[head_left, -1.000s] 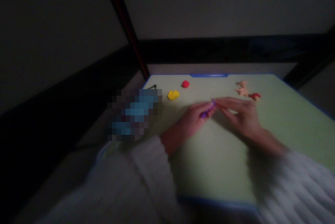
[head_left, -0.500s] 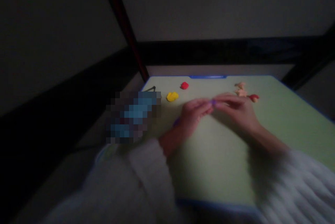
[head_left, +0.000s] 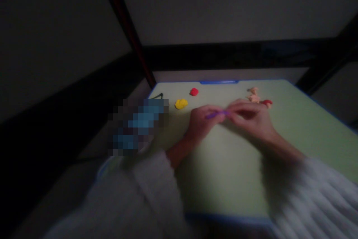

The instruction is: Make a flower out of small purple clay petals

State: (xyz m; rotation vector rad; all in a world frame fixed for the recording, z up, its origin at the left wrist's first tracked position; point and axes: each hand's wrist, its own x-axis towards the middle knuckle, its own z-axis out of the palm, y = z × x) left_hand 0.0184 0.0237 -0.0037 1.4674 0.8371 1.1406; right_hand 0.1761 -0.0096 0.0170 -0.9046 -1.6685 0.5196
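A thin purple stick (head_left: 214, 115) lies across the fingers of both hands, above the middle of the board. Its exact kind is too blurred to tell. My left hand (head_left: 200, 121) is closed on its left part, the thumb along it. The fingertips of my right hand (head_left: 253, 118) pinch its right end. Beyond my left hand a yellow lump of modelling clay (head_left: 181, 104) and a red lump (head_left: 194, 92) rest on the board. Just past my right hand are peach-coloured clay pieces (head_left: 253, 98) and a small red-and-peach piece (head_left: 267, 103).
The pale green tabletop (head_left: 220, 179) has a blue rim and a blue handle-like strip (head_left: 219, 82) at its far edge. A blurred-out bluish object (head_left: 142, 119) is at the left edge. Dark wall panels and a slanting post (head_left: 128, 32) stand behind.
The purple stick now shows lengthwise between my hands, where only a small tip showed between the fingertips before. My left hand has turned somewhat, and the view has shifted slightly.
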